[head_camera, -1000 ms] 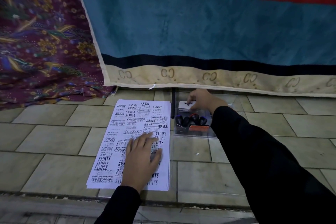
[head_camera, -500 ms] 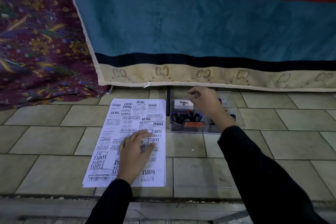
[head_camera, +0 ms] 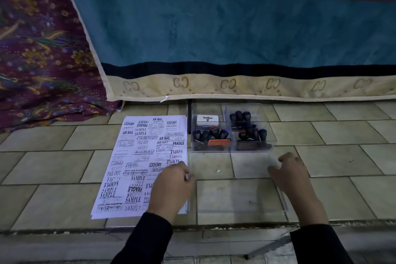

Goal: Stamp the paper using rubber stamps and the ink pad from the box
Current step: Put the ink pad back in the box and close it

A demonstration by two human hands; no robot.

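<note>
A white paper [head_camera: 137, 156] covered with black stamp prints lies on the tiled floor. To its right stands a clear plastic box [head_camera: 230, 149] with compartments. It holds a white Artline ink pad [head_camera: 207, 120] and several black-handled rubber stamps [head_camera: 211, 134], with more in the right compartment [head_camera: 248, 130]. A clear lid [head_camera: 235, 191] sits in front of the box. My left hand [head_camera: 171, 186] grips the lid's left edge with curled fingers, over the paper's right margin. My right hand [head_camera: 293, 176] grips the lid's right edge.
A teal, red and beige blanket [head_camera: 235, 38] hangs behind the box, its hem touching the floor. Purple patterned cloth [head_camera: 38, 49] lies at the back left. A step edge [head_camera: 214, 226] runs across below my wrists.
My left hand left the middle of the paper and went to the lid's left edge. My right hand drew back from the ink pad in the box to the lid's right edge.
</note>
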